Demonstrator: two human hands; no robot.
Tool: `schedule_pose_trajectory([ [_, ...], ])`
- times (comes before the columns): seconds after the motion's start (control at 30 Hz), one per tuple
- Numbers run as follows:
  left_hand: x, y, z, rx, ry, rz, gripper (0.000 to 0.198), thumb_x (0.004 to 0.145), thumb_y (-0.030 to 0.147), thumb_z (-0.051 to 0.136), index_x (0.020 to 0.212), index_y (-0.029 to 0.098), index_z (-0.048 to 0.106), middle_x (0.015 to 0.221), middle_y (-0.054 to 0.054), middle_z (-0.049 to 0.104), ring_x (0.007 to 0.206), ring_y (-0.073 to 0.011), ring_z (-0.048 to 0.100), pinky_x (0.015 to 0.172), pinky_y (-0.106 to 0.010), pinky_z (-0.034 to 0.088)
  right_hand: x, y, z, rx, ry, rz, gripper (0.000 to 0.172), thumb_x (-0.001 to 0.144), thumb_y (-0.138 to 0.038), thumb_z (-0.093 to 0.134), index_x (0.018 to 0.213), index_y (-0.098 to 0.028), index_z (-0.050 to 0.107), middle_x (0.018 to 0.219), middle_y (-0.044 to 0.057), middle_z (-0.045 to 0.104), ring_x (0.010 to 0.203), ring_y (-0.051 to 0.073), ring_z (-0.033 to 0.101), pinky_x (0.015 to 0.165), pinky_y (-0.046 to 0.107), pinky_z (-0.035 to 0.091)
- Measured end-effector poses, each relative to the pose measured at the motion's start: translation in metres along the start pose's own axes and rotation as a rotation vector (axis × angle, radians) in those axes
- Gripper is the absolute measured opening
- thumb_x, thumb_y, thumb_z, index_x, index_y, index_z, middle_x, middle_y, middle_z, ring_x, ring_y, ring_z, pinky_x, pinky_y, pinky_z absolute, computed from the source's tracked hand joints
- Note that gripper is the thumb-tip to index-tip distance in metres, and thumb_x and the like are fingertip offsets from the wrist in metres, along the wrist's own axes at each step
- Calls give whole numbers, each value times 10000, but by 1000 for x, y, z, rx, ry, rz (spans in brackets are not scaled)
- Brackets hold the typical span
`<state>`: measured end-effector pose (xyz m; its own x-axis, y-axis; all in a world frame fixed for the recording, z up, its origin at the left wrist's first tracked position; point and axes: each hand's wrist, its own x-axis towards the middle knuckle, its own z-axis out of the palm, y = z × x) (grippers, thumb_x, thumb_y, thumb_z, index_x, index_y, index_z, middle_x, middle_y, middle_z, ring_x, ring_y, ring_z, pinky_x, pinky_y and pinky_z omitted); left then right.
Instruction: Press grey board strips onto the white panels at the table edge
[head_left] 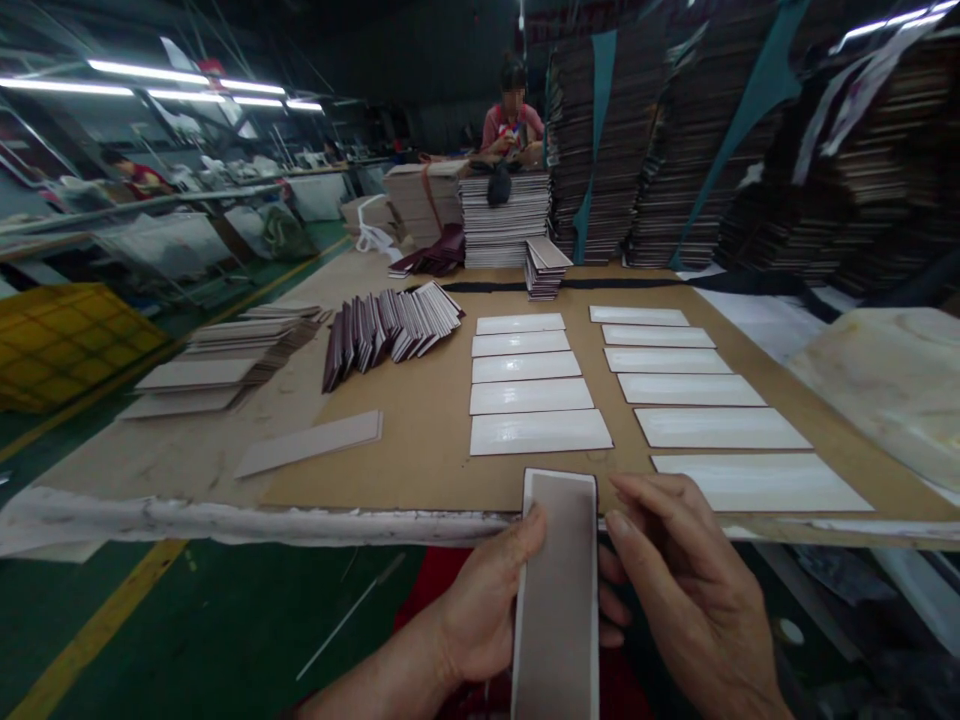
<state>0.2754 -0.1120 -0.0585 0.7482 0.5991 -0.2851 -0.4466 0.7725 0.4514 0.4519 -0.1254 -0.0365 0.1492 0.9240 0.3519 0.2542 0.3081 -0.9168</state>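
At bottom centre, the left hand [484,590] holds a flat beige rectangular panel [559,600] with pale margins; the fingers of the right hand [694,580], narrowly parted, appear empty beside it. Eleven glossy white rectangular strips [536,432] lie set out on the brown-topped bench [420,470]. The fanned maroon-edged pieces [394,325], left of centre, appear not yet laid out. The panel's lower end is cut off, its underside hidden.

Dim overall; tube lights [148,72] overhead, shiny glare on white strips [525,397].

Held panel [559,600] — matt; white strips [536,432] — glossy
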Motion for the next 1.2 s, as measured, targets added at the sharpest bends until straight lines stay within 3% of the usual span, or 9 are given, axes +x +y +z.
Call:
schedule_pose_trajectory([
  [0.1,2,-6,-2,-19,36,-64,876,833,845,483,1098,46,723,936,-148,735,840,-226,706,888,-373,547,-2,2,4,164,-88,153,205,975,-312,618,1170,-305,682,1041,39,510,532,86,567,343,190,484],
  [0.23,4,-11,0,-40,86,-60,943,837,894,326,1047,67,729,877,-123,703,768,-205,671,791,-391,581,-6,6,7,225,-66,214,169,958,-311,653,1117,-284,702,1026,29,500,489,72,556,318,189,501],
  [0.6,12,-12,5,-79,215,-108,1064,839,899,84,925,53,724,723,-111,681,591,-161,672,622,-269,569,-17,15,10,11,-4,-23,303,965,-195,633,1223,-338,701,1028,21,563,443,51,578,303,163,508],
  [0.77,14,-11,6,-69,225,-111,1062,856,874,47,922,64,730,715,-106,685,594,-152,669,625,-253,554,-15,14,9,-93,52,-69,240,938,-223,665,1151,-306,735,1021,45,615,556,92,633,384,164,539],
  [0.9,15,-16,7,-29,200,-76,1044,861,873,84,874,53,730,728,-105,667,604,-145,641,623,-247,526,-13,9,9,128,64,211,118,902,-330,719,976,-238,722,956,27,561,489,89,581,313,190,497],
  [1.03,15,-23,7,-8,157,-67,1009,870,870,107,824,69,718,728,-100,646,621,-151,611,633,-257,497,-10,1,6,402,-49,510,253,827,-396,797,862,-222,618,748,-56,471,351,112,522,247,268,490],
  [1.2,14,-26,5,-16,112,-119,1009,866,871,86,831,84,716,717,-99,638,629,-164,601,635,-268,476,-8,-8,0,410,-45,570,308,813,-419,802,737,-199,600,735,-40,520,388,124,557,291,271,509],
])
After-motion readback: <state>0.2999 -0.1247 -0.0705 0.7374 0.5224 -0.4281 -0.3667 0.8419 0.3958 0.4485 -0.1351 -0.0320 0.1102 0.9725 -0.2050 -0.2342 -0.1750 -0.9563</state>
